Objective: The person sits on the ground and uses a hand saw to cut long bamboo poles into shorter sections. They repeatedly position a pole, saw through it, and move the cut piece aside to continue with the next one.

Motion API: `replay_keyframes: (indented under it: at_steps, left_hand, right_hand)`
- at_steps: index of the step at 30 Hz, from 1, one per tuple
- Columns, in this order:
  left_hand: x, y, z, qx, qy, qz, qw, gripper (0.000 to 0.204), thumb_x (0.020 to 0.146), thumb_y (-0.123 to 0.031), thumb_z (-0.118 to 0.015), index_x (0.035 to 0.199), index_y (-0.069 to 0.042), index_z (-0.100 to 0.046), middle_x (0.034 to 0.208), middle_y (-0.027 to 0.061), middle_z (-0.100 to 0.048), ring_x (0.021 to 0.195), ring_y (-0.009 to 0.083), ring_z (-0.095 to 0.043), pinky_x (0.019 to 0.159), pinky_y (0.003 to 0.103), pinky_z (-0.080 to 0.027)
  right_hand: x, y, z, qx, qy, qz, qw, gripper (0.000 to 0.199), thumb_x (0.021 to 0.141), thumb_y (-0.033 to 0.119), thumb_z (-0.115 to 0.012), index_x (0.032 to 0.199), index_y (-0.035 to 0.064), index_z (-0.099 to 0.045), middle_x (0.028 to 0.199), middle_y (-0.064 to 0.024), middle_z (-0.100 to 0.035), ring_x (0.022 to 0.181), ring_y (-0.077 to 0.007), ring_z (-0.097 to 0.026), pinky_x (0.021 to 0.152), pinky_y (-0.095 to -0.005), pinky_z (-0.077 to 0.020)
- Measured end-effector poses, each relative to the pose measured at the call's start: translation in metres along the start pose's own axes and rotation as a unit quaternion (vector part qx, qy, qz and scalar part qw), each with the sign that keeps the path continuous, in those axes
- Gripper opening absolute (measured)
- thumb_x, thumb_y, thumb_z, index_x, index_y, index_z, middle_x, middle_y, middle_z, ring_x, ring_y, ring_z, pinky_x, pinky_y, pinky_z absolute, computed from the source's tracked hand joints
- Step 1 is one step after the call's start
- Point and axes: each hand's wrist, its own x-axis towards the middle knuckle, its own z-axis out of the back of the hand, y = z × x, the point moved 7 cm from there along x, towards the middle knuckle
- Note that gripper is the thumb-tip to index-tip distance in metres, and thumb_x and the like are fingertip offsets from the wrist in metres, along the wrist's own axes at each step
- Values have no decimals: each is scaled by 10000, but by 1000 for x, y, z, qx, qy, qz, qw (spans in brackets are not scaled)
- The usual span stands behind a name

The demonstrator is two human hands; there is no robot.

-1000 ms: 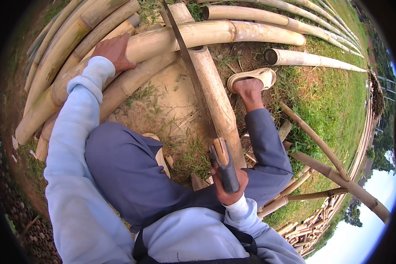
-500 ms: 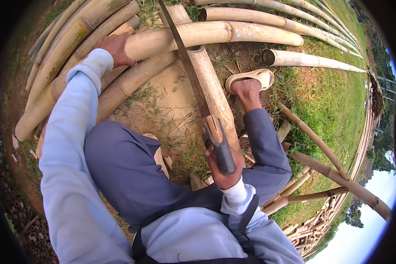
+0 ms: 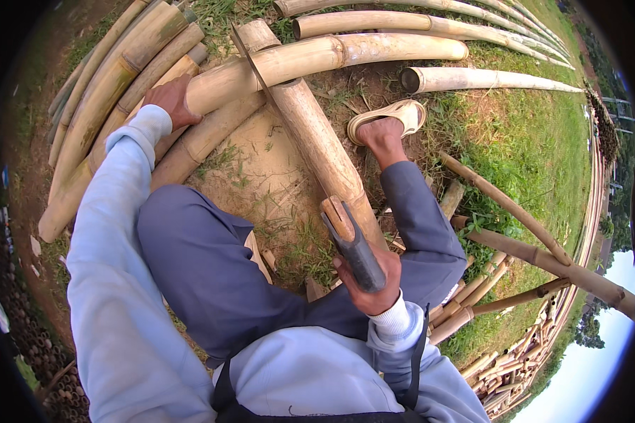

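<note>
Low in the middle, right hand (image 3: 374, 282): wrapped round the dark saw handle (image 3: 363, 264), fingers clamped shut on it; a wooden piece sits in its forked front end
Saw blade (image 3: 264, 83): runs up and away from that grip, leaning left, and crosses the bamboo pole (image 3: 296, 59); can't tell how deep it bites, if at all
Upper left, left hand (image 3: 171, 100): clamped over the top of that same pole, left of the blade; far fingertips are kinda hidden
Bamboo pole: thick and pale, lying crosswise in front of the person; it passes over the upper end of a bamboo log (image 3: 324, 144) that slants down toward the right knee
Under the left hand's side: another pole (image 3: 204, 137), just beside the held one; a bunch of stacked poles (image 3: 99, 99) sits further left
Ground: pale dirt (image 3: 250, 162) between the legs; grass (image 3: 529, 120) off to the right
Right foot: in a cream sandal (image 3: 410, 116), right of the log
Farther out: long poles (image 3: 363, 22) up top; crossed bamboo poles (image 3: 578, 271) at right; a heap of bamboo pieces (image 3: 508, 374) lower right
</note>
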Motion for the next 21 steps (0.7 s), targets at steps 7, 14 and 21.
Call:
replay_keyframes:
  at_steps: [7,14,21]
  left_hand:
    - [-7,17,-4,-52,-33,-9,998,830,683,-389,-841,1359,-32,-519,1204,235,-694,1143,413,-658,991,513,-514]
    - [-23,28,-9,-15,-87,10,996,862,698,-376,-855,1408,-44,-496,1270,221,-671,1163,400,-652,1011,493,-520]
    - [-24,20,-3,45,-75,17,996,784,689,-375,-889,1302,-53,-522,1251,174,-659,1157,368,-643,1014,460,-520]
  right_hand:
    - [8,5,0,-9,-12,-27,1000,144,847,18,-758,977,0,-698,719,-104,-647,600,-228,-644,593,-318,-494]
    - [2,5,-2,-17,-17,-1,1000,160,837,-5,-775,976,-23,-697,685,-89,-627,556,-175,-618,551,-303,-474]
    - [-18,5,-16,22,-51,-30,998,179,815,-5,-790,965,-14,-693,711,-87,-629,570,-187,-609,557,-301,-474]
